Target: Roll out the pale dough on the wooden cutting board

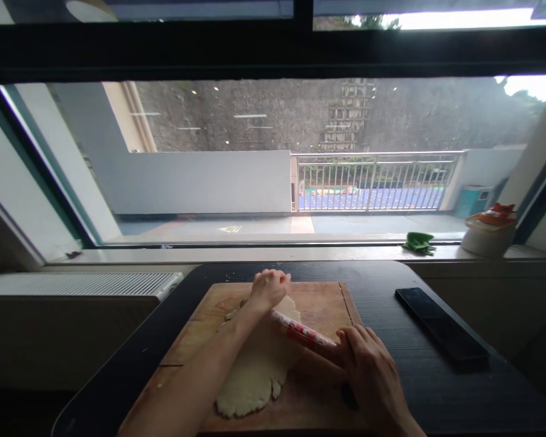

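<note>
A pale sheet of dough (255, 370) with cracked, ragged edges lies on a wooden board (323, 297). Across its upper right part slants a rolling pin (306, 335) with a red and white printed wrap. At the pin's near right end, my right hand (368, 358) has its fingers curled round it. My left hand (270, 288) is closed at the far end, over the upper part of the dough; the wrist and forearm hide that end of the pin and some of the dough.
The board rests on a dark table (382, 315). A black phone (441, 325) lies at the table's right. Behind, the windowsill (300, 255) carries a crumpled green item (418, 243) and a white bag (489, 237) with orange on top. A radiator (82, 284) stands to the left.
</note>
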Demonstrator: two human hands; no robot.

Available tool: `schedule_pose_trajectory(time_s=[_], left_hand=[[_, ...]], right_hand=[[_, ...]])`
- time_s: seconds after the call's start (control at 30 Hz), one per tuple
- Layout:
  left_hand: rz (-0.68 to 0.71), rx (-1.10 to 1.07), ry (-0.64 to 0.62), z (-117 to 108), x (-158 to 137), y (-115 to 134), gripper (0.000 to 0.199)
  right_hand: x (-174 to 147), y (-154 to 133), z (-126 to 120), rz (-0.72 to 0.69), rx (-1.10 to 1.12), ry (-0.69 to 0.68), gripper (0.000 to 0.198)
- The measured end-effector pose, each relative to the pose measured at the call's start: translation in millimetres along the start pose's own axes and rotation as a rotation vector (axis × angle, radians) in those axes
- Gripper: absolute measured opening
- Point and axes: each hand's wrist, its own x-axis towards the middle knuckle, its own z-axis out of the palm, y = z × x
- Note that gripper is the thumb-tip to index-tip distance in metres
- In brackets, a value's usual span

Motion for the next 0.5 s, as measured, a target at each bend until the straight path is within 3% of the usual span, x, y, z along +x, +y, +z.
schedule_pose_trajectory(time_s=[0.17, 0.33, 0.5], left_hand=[[-0.068, 0.049, -0.07, 5.8, -0.7, -5.4, 0.038], [-0.058, 0.131, -0.023, 4.7, -40.4, -14.5, 0.04], [-0.039, 0.145, -0.116, -6.7, -73.0, -15.6, 0.043]], right_hand=[[3.4, 0.5, 8.0, 0.081, 0.05, -0.009, 0.026], [-7.4, -1.8, 6.2, 0.074, 0.042, 0.005, 0.025], [-17.2, -7.1, 3.5, 0.072, 0.079, 0.035, 0.026]])
